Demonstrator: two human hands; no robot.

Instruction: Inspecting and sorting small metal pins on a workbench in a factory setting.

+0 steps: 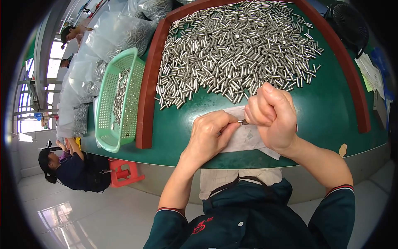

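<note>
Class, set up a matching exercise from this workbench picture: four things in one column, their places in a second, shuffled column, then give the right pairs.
Things:
1. pile of metal pins
2. green basket
3. white paper sheet
4. single pin

Places:
A. between the left hand and the right hand
B. flat on the green table under the hands
C. left of the red-brown border
D. spread across the far tabletop

Pairs: 1-D, 2-C, 3-B, 4-A

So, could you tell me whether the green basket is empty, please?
Not empty: the basket holds a strip of small metal pins along its bottom.
</note>
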